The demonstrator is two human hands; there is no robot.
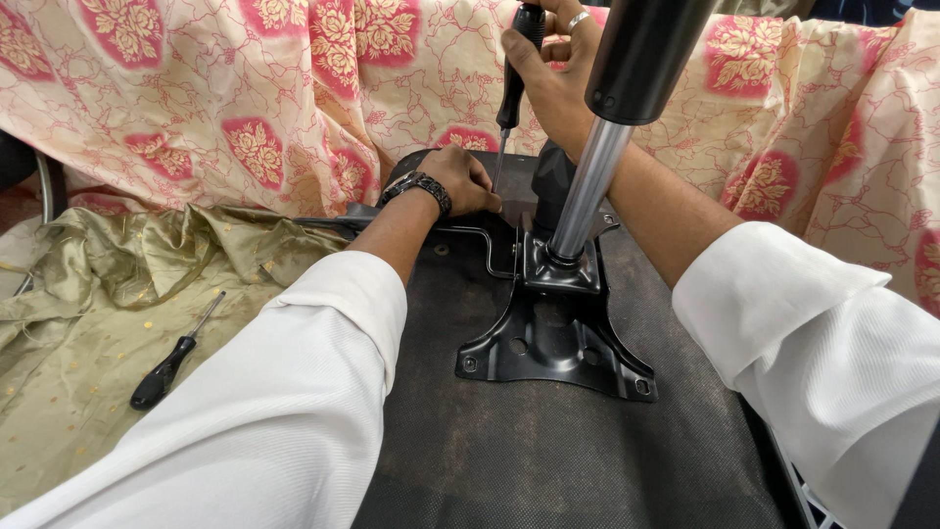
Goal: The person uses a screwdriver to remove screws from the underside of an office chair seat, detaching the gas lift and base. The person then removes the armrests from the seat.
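Right hand [548,73] closed around the black handle of a screwdriver [511,93], held nearly upright, shaft pointing down; a ring shows on one finger. Tip of the shaft meets the far edge of the black metal mounting plate [558,343], just beside the left hand [465,181]. Left hand curled, knuckles up, fingertips pressed down at the screwdriver tip; whether it pinches a screw or only steadies the tip cannot be told. Dark bracelet on the left wrist. Both forearms in white sleeves. The mounting plate lies on the upturned underside of a chair seat [548,451], dark woven fabric. A chrome gas-lift column [586,196] rises from the plate's centre, tilted toward the camera, with a black sleeve at its upper end. A bent wire lever [480,240] runs from the plate toward the left. Beyond, cream cloth with pink floral patches [245,88]. At left, crumpled olive-gold fabric [88,294] with a second screwdriver [176,358] lying on it, well apart from both hands.
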